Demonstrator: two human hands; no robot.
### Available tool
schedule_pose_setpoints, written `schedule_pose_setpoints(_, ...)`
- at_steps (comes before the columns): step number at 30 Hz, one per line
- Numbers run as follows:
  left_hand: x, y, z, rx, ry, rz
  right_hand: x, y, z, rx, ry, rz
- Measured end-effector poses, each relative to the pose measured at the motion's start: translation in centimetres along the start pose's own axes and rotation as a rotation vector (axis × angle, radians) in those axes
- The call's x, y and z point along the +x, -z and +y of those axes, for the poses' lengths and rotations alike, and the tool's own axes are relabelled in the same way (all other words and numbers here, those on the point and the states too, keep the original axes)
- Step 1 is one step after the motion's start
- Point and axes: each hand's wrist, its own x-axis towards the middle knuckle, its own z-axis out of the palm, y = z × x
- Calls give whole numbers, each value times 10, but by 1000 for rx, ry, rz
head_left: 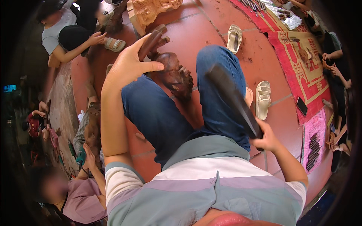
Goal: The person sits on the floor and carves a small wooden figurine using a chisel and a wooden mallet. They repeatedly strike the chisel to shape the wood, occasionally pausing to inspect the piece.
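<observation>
1. L hand (132, 62): holds brown wood cyl. (152, 43) in the gap btw thumb & index; thumb splayed off to the side, other fingers hidden.
2. R hand (265, 136): narrow grip, closed round near end of dark bar (239, 103).
3. Dark carving (173, 71): on tiled floor (222, 17), btw/just beyond the knees, well L of the red mat's (273, 35) left edge. L hand much nearer to it; R hand well apart.
4. Key relation: bar's long axis runs from R hand fwd & L, over R thigh; far end short of carving in view. Cyl. slants fwd & R from L hand, its far end nr pale carving (156, 11).
5. Phone (301, 106): on red mat, nr its near-left corner; tool row (313, 150) on pink cloth (307, 132), twd its right edge.
6. Hard to see: bar's far end blurred; carving partly behind L hand & L knee; pale carving cut off at top. Can't tell if cyl. has a blade, or touches carving.
</observation>
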Motion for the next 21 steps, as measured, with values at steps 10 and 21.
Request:
schedule_pose_setpoints(10, -24, -50, -10, 305, -391, 543, 93, -21, -91, 774, 683, 114)
schedule_pose_setpoints(21, -13, -57, -11, 356, -365, 337, 179, -54, -108, 792, 400, -77)
